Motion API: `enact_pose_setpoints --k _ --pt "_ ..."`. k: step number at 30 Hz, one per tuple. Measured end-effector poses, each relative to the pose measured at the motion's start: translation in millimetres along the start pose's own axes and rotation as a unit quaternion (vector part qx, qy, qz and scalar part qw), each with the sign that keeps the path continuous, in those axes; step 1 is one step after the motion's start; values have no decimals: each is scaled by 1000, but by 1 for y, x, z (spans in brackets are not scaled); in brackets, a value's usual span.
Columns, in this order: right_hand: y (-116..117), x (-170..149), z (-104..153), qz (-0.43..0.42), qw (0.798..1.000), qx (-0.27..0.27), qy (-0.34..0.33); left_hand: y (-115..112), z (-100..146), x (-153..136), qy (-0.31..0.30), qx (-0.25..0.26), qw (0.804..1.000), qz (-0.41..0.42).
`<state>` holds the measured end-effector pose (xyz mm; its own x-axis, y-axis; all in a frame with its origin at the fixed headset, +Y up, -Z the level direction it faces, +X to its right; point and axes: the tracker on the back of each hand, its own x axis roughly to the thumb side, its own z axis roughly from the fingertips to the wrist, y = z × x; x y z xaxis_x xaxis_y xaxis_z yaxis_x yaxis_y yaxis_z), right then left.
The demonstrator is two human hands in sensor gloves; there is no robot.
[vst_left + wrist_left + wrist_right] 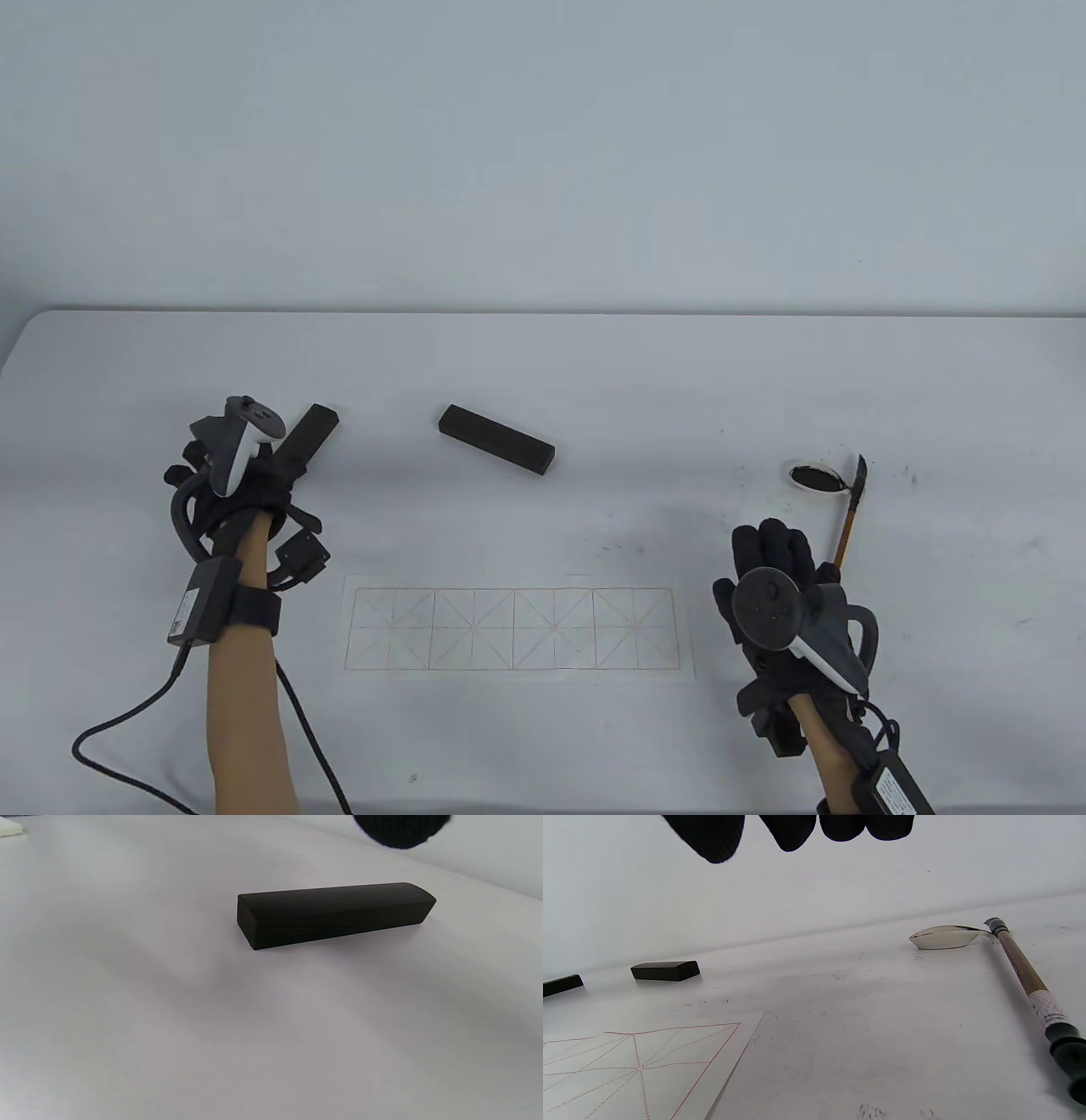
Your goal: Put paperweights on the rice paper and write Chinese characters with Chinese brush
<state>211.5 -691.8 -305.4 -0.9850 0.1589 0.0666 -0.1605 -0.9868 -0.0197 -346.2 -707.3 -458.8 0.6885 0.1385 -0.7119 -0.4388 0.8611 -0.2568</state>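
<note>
The rice paper (513,628), a white strip with a red grid, lies flat near the table's front and bears nothing. My left hand (254,475) hovers over the near end of one dark paperweight (312,431). In the left wrist view that paperweight (335,914) lies flat and untouched, with one fingertip (401,830) above it. A second paperweight (496,439) lies mid-table. My right hand (776,552) hangs relaxed and holds nothing, just left of the brush (851,509). The brush (1022,971) rests its tip on the ink dish (816,477).
Ink specks mark the white table (594,373) around the dish and right of the paper. The paper's corner (649,1065) shows in the right wrist view. Cables trail from both wrists to the front edge. A pale wall stands behind the table.
</note>
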Motion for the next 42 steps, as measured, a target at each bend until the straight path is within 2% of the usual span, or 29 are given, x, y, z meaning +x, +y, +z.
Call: enact_pose_setpoints --k 5,10,16,23,27,31,37,42 --pt "2 -1 -2 1 1000 7 4 -9 -21 0 -12 -41 999 20" --pt "4 -2 -3 4 1000 14 6 -23 -31 7 -2 -49 999 1" --pt "4 -3 -3 2 1000 16 11 -25 -31 20 29 -6 999 -37" --pt "3 -4 -2 0 1000 17 11 -29 -34 27 66 1 997 -41" --pt "3 -5 -3 -2 1000 17 11 -31 -33 33 71 23 994 -74" --pt "2 -5 -3 -4 1000 13 12 -32 -33 32 59 25 996 -63" --pt "-3 -2 -2 -9 1000 -2 2 -23 -15 31 20 92 994 -64" --pt "-5 3 0 -8 1000 -12 -10 -12 20 31 -51 177 979 -84"
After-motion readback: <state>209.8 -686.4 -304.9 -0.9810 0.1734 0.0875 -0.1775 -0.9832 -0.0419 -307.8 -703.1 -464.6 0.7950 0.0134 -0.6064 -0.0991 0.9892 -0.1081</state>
